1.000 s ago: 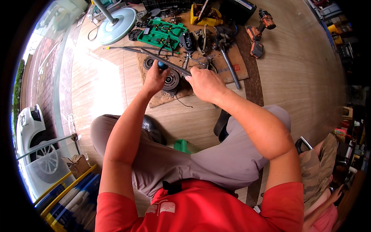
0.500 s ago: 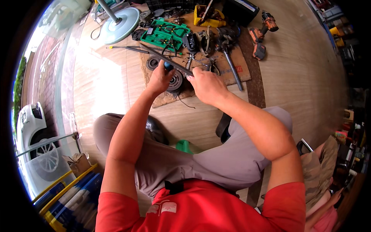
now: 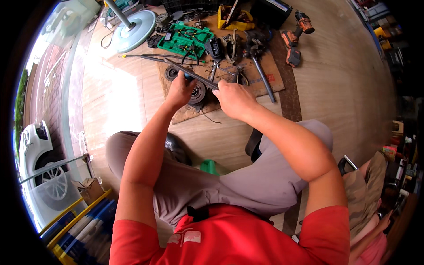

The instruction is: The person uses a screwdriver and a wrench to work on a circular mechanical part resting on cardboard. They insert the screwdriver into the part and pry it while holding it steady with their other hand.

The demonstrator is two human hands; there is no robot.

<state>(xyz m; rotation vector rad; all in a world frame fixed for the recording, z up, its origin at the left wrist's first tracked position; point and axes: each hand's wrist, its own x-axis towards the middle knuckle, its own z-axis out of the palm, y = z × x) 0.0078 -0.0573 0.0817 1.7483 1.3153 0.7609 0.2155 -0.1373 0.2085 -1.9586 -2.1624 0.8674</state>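
Observation:
My right hand (image 3: 236,98) is closed round the near end of a long, dark flat bar (image 3: 194,76), which slants away to the upper left. My left hand (image 3: 180,90) is closed on a small blue piece (image 3: 189,76) under the bar; most of that piece is hidden by the fingers and the bar. Just beneath my hands, a round grooved metal pulley (image 3: 198,93) lies on a stained cardboard sheet (image 3: 185,115). Beyond my left hand is a smaller dark ring-shaped part (image 3: 171,73). Pliers (image 3: 241,76) lie past my right hand.
An open green tool case (image 3: 180,43) and a yellow bin (image 3: 236,17) stand on the far side. A metal-handled tool (image 3: 263,79) lies to the right, with an orange cordless drill (image 3: 291,39) beyond. At far left is a round pale stand base (image 3: 134,33). Another person's legs (image 3: 369,181) show at right.
The bar's far end has dropped slightly toward me and the blue piece is more covered. Both hands keep their hold. The whole view has shifted a little.

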